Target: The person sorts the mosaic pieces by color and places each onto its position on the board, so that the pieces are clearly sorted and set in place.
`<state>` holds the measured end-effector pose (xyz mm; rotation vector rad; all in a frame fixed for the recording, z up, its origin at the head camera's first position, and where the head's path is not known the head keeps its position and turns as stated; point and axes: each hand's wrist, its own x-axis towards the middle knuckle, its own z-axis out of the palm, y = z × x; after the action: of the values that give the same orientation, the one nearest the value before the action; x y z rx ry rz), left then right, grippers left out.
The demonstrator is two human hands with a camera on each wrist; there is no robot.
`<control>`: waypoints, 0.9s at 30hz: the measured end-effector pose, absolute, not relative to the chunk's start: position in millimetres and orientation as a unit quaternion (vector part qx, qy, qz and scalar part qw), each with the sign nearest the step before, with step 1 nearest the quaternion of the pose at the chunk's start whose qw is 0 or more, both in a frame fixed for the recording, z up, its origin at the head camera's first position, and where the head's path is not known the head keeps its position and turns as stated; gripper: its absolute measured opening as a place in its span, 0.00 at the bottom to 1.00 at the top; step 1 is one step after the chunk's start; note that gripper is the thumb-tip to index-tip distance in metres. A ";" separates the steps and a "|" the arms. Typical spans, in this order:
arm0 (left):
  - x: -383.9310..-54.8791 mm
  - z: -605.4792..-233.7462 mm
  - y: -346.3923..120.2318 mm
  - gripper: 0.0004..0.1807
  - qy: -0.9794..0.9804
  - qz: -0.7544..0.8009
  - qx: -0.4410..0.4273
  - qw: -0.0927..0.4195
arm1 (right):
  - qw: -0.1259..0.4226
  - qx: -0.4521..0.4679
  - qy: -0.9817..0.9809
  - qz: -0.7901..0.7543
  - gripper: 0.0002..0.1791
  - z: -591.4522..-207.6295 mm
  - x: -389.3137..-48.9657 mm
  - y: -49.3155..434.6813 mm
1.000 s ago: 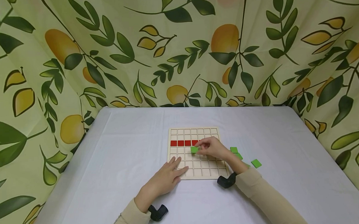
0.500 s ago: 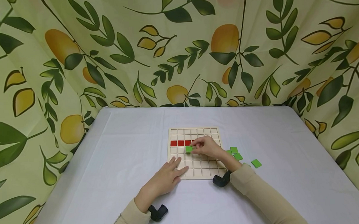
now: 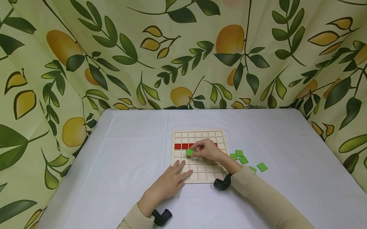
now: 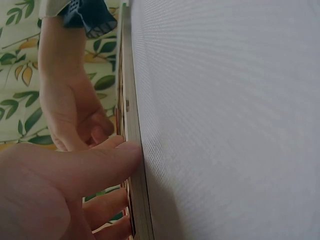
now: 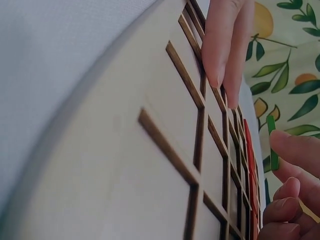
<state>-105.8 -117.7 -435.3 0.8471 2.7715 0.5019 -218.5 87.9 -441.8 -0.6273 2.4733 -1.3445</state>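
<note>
A pale wooden grid board (image 3: 206,177) lies on the white table, with a row of red square tiles (image 3: 181,146) set along one of its upper rows. My right hand (image 3: 207,150) pinches a green square tile (image 3: 189,152) between thumb and fingertips, just over the cells below the red row. In the right wrist view that green tile (image 5: 272,142) stands edge-on, raised off the board. My left hand (image 3: 169,182) rests with spread fingers on the board's lower left corner. The left wrist view shows its thumb (image 4: 117,160) at the board's edge. My right hand covers part of the red row.
Several loose green tiles (image 3: 243,160) lie on the table right of the board, one (image 3: 262,166) farther out. A black wrist device (image 3: 223,183) sits at my right cuff, another (image 3: 162,217) at my left. A fruit-patterned curtain (image 3: 181,60) hangs behind the table.
My right hand has moved left over the board, carrying the green tile along the row below the red ones. More loose green tiles show beside its wrist. My left hand has stayed put.
</note>
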 end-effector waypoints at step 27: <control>-106.5 -435.1 -118.1 0.24 0.938 0.165 0.289 0.100 | 0.118 -0.162 0.866 -0.459 0.12 -446.8 -212.4 55.9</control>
<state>-106.5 -118.1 -435.1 0.8537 2.7709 0.4887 -212.4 55.9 -446.8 -0.4735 2.5320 -1.3412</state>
